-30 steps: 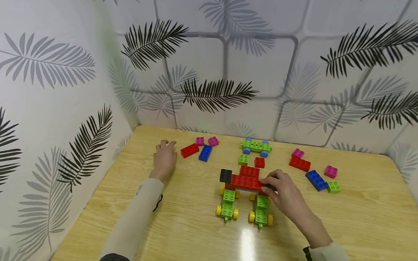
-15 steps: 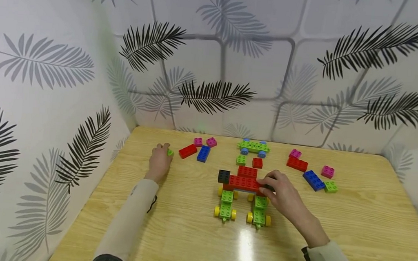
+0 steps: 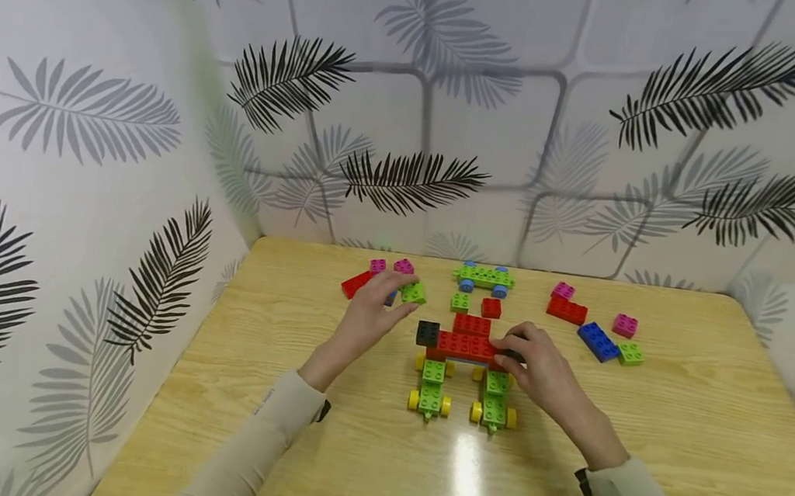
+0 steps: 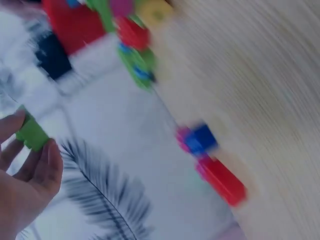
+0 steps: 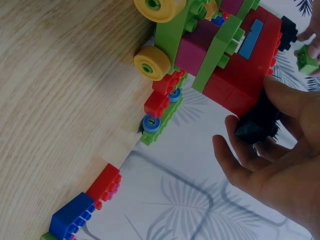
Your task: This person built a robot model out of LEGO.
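Observation:
My left hand (image 3: 367, 319) pinches a light green toy brick (image 3: 413, 292) between thumb and fingers, held up over the table left of the built model. In the left wrist view the same green brick (image 4: 33, 135) shows at the fingertips. The model has a red brick body (image 3: 463, 344) raised on two green wheeled bases (image 3: 431, 395) with yellow wheels. A black brick (image 3: 427, 334) sits on its left end. At its right end my right hand (image 3: 545, 372) grips another black brick (image 5: 260, 122), thumb on one side and fingers on the other.
Behind the model stand a green car base (image 3: 485, 277) with blue wheels, a small green brick (image 3: 460, 303) and a small red brick (image 3: 492, 308). Red, blue (image 3: 599, 342), pink and green bricks lie at the right. Pink and red bricks (image 3: 356, 284) lie behind my left hand.
My left hand picked up the green brick from the table's left side and carried it right, toward the model. The right hand stays at the model's right end.

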{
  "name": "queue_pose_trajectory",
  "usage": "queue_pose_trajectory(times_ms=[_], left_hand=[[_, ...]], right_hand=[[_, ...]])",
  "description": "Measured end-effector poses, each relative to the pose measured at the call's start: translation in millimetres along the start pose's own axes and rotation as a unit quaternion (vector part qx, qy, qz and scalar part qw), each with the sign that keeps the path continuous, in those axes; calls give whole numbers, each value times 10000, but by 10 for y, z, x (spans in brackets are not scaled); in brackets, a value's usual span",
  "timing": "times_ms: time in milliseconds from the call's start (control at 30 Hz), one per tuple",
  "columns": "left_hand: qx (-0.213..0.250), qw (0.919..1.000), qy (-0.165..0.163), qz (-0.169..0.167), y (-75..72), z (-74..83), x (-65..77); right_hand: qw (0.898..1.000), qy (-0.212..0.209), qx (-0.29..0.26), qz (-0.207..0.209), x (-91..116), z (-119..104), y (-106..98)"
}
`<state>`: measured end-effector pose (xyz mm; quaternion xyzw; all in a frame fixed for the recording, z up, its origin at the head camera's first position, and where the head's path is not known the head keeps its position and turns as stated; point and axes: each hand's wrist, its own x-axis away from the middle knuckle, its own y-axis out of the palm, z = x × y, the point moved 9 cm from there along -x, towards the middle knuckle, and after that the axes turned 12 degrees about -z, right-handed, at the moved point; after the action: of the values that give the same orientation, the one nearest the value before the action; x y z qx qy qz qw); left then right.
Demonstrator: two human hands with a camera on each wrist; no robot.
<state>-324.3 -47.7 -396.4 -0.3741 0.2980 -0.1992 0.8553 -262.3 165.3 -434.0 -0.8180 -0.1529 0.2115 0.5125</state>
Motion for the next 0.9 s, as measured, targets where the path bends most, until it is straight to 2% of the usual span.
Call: queue_pose_trajectory(times_ms=[133, 267, 433, 533, 900], left_hand=[[160, 9977, 544, -372, 179, 321, -14], [24, 9939, 799, -759, 360, 474, -28], [-349, 9879, 779, -1297, 583, 501, -38], [-543, 9843, 769, -1496, 663, 497, -36], [-1038, 9789, 635, -1644, 788, 430, -46]], right_hand=[[10000, 2, 27, -4, -1, -2, -8], [10000, 40, 35, -13, 10, 3, -9], [10000, 38, 45, 9, 23, 6, -2], [10000, 38, 49, 8, 24, 10, 3], [10000, 31, 76, 35, 24, 26, 9]])
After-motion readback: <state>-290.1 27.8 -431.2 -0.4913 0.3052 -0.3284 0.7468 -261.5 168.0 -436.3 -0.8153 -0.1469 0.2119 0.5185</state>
